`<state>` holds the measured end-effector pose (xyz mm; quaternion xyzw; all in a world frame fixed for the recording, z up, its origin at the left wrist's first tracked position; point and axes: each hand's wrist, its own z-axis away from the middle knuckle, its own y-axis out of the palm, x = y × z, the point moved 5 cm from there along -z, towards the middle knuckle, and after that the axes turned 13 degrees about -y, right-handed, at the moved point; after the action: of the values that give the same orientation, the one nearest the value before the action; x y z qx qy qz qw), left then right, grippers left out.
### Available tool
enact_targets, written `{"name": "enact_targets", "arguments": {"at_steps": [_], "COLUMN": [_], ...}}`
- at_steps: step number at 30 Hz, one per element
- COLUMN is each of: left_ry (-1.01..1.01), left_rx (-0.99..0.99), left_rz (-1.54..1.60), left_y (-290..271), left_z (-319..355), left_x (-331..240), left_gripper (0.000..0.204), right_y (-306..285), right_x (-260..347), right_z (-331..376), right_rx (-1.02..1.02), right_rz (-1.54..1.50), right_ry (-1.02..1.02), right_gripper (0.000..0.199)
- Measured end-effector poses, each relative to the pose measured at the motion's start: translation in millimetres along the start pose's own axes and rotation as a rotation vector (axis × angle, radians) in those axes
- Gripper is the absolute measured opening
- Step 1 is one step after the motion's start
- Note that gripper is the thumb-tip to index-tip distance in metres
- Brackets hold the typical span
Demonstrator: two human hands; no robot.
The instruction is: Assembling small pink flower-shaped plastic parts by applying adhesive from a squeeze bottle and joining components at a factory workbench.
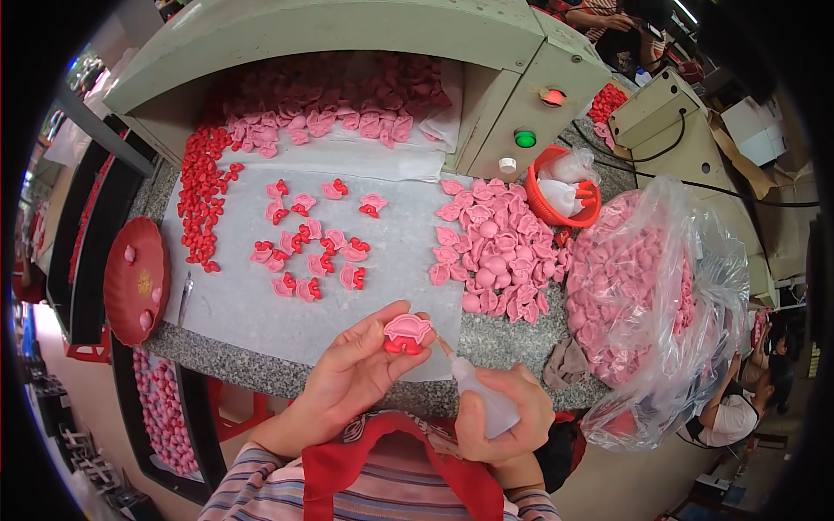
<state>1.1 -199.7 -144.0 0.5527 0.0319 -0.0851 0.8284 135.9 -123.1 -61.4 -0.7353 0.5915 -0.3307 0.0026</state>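
My left hand [346,375] pinches a small pink moulded piece with a red part [407,333] along its lower edge, just above the table's near edge. My right hand [519,415] is wrapped round a whitish squeeze bottle [488,401], its thin nozzle pointing up and left, close beside the pink piece. Beyond my hands, several pink pieces with red parts [306,233] lie spread over white paper [234,313]. A heap of plain pink pieces [499,243] lies to the right, and small red parts [201,191] are heaped along the left.
A pale green machine [347,39] stands at the back, more pink pieces in its opening. At left are a red plate [130,278] and tweezers [186,295]. At right stand a red basket [540,207], a clear bag of pink pieces [625,286] and a crumpled cloth [566,363].
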Motion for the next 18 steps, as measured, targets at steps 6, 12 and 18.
{"name": "enact_targets", "arguments": {"at_steps": [6, 12, 18], "left_ry": [0.001, 0.006, 0.023], "left_rx": [-0.007, 0.008, 0.051], "left_rz": [0.007, 0.001, -0.045], "left_y": [1.4, 1.1, 2.8], "left_z": [0.9, 0.8, 1.0], "left_x": [-1.3, -1.7, -2.8], "left_gripper": [0.042, 0.043, 0.042], "right_y": [1.5, 1.1, 1.4], "right_x": [1.0, 1.6, 3.1], "right_z": [-0.6, -0.5, -1.3], "right_rx": [-0.002, -0.001, 0.016], "right_rz": [0.006, -0.006, -0.002], "right_ry": [0.000, -0.008, -0.006], "right_gripper": [0.030, 0.030, 0.029]}}
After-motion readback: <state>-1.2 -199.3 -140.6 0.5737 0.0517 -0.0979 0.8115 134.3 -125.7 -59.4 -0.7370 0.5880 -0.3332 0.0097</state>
